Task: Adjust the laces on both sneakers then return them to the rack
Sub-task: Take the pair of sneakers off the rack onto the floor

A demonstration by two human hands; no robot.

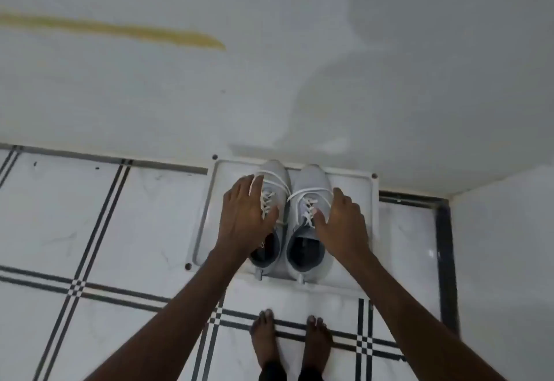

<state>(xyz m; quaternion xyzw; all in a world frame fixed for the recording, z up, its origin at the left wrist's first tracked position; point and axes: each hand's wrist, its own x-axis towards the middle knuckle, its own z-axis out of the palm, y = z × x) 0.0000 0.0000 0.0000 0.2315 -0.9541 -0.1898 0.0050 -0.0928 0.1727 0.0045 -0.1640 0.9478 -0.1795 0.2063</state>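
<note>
1. A white rack (207,215), a shallow tray-like shelf with a raised rim and dark round fittings at its corners, stands against the wall (269,80) and holds both sneakers.
2. The left sneaker (271,257) and the right sneaker (310,182) sit side by side in the rack, just touching, toes toward the wall and heels toward the person.
3. Both are pale grey with a cloth-like upper, dark lining inside the openings and a small pull tab at each heel.
4. White flat laces (307,211) criss-cross each tongue, and loose lengths loop over the toes.
5. The left hand (245,215) lies over the outer side of the left sneaker, fingers spread and apart, thumb near the laces; its grip looks open rather than clamped, though contact is hard to judge from above.
6. The right hand (341,218) rests on the outer side of the right sneaker, fingers loose and apart, thumb at the laces.
7. The floor (105,224) is glossy white tile with black double lines.
8. Two bare feet (290,341) stand on it, near the rack.
9. A yellow streak (120,31) marks the wall.
</note>
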